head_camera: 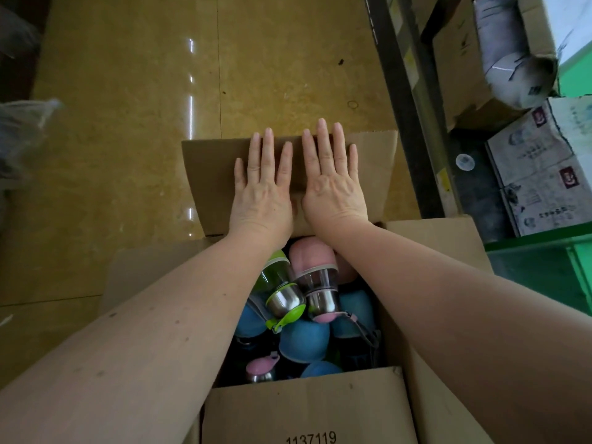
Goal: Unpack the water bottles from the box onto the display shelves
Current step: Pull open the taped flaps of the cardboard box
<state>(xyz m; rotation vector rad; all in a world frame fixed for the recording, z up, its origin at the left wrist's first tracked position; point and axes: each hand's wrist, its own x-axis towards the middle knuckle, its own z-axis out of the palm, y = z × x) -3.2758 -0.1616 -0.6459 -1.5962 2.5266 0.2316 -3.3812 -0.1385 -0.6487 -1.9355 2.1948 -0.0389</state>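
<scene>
Both hands, left hand [261, 187] and right hand [333, 177], lie flat and open-palmed on the box's far flap [211, 174]. Bare floor [128, 123] stretches beyond the flap edge.

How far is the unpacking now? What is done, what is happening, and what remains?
Done: the box is open. In hand: both hands, left and right, press the far flap flat, holding nothing. Left: the bottles still fill the box; none is lifted out yet.

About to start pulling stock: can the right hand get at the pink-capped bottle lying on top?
Probably yes. The right hand lies flat on the far flap, empty, and the pink-capped bottle lies uncovered on top.
</scene>
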